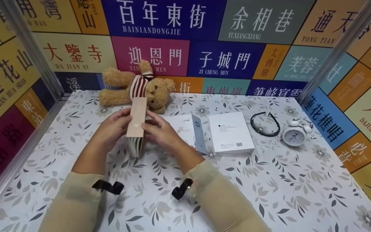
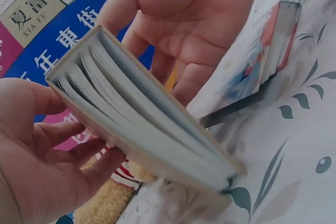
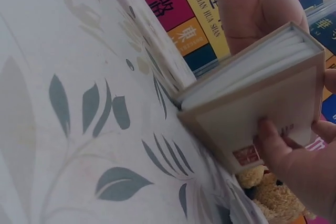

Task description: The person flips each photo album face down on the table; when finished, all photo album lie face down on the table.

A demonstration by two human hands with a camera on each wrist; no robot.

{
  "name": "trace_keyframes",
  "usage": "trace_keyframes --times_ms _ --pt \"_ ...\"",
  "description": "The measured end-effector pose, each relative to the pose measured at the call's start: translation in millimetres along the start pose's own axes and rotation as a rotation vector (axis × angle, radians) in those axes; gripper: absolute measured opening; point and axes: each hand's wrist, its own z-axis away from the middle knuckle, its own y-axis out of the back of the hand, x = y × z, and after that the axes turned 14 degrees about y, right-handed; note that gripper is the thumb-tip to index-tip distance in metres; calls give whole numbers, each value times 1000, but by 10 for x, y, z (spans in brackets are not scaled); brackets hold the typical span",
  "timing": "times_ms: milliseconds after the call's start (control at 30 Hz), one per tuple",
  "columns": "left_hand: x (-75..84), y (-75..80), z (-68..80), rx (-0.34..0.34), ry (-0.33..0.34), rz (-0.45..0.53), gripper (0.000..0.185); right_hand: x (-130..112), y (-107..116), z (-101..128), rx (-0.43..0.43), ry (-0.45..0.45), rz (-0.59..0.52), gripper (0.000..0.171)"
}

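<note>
A thin beige book [image 1: 137, 124] stands upright on its lower edge on the floral tablecloth, just in front of a brown teddy bear [image 1: 134, 87]. My left hand [image 1: 116, 124] holds it from the left, thumb and fingers curled round the cover and page edges [image 2: 142, 114]. From the right, my right hand [image 1: 156, 129] holds the other side, its fingertips [image 3: 286, 153] on the cover near a small red stamp. In the wrist views the pages are slightly fanned between the covers [image 3: 262, 98]. Each palm faces the book.
Right of my hands lie an opened booklet [image 1: 188, 129] and a white book [image 1: 230, 132]. Further right are a black toothed headband [image 1: 264, 124] and a white alarm clock [image 1: 294, 135]. Colourful sign-printed walls [image 1: 11, 80] with metal posts close in three sides of the table.
</note>
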Motion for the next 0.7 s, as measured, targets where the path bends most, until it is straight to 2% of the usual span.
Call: trace_keyframes --times_ms 133,333,400,533,700 --pt "-10 15 -14 29 -2 -30 52 -14 31 -13 15 40 51 55" --pt "-156 85 -116 28 93 -106 60 -46 114 -65 123 114 155 57" --pt "-212 130 -155 37 109 -142 62 -33 137 -88 140 109 162 58" --pt "-270 237 -207 103 124 -186 63 -9 169 -104 146 64 226 56" --pt "-291 373 -232 163 140 -189 62 12 190 -92 121 43 318 50"
